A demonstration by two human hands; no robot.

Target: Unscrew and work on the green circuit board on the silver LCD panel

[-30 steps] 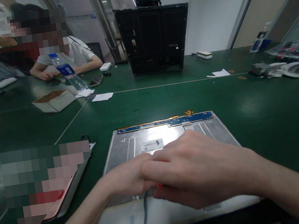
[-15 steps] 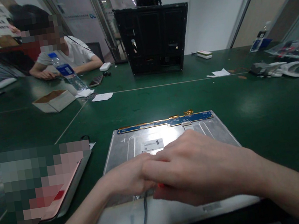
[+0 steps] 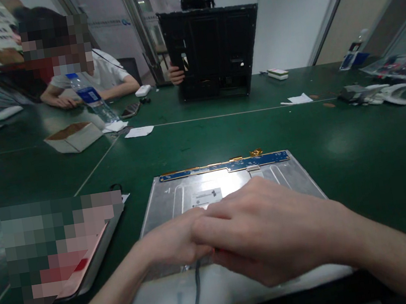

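Observation:
A silver metal panel (image 3: 164, 198) lies flat before me, with a blue circuit strip (image 3: 224, 166) along its far edge. Above the panel's near part my left hand (image 3: 180, 239) and my right hand (image 3: 260, 230) meet, the right partly covering the left fingers. Both are closed. A bit of something red shows between them, too hidden to make out. A dark cable (image 3: 197, 290) runs from under my left hand toward me, over the panel's pale near strip (image 3: 239, 289).
Left of the panel lies a pink-faced, partly blurred item (image 3: 90, 240). Farther back are an open box (image 3: 74, 137), a bottle (image 3: 94, 99), paper pieces (image 3: 139, 131) and a black upright panel (image 3: 214, 48) gripped by another person's hand. A person sits back left.
The black upright panel has shifted slightly right, and another person's hand now shows at its left edge. My right hand has rolled slightly, leaving less of the red thing visible.

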